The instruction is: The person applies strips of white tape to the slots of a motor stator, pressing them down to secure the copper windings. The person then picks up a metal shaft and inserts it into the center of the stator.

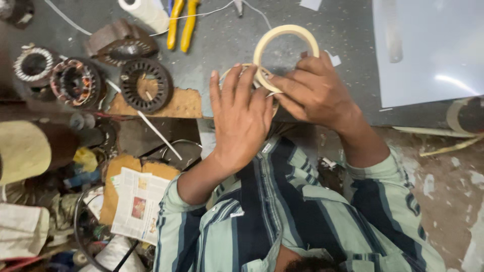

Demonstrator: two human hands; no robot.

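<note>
Striped shirt sleeves (282, 216) fill the foreground — beyond them, over the grey bench (227, 40), the right hand (315, 93) pinches a cream tape roll (285, 50), the left hand (242, 118) spreads flat on a hidden coil; best keep the tape taut — free end small, unclear

Grey worktop (227, 35), cluttered; rough concrete floor (448, 176) w/ debris.

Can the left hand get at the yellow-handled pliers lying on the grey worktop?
Probably yes: the left hand rests at the tape roll, and the grey worktop between it and the yellow-handled pliers looks bare apart from a thin white string.
</note>
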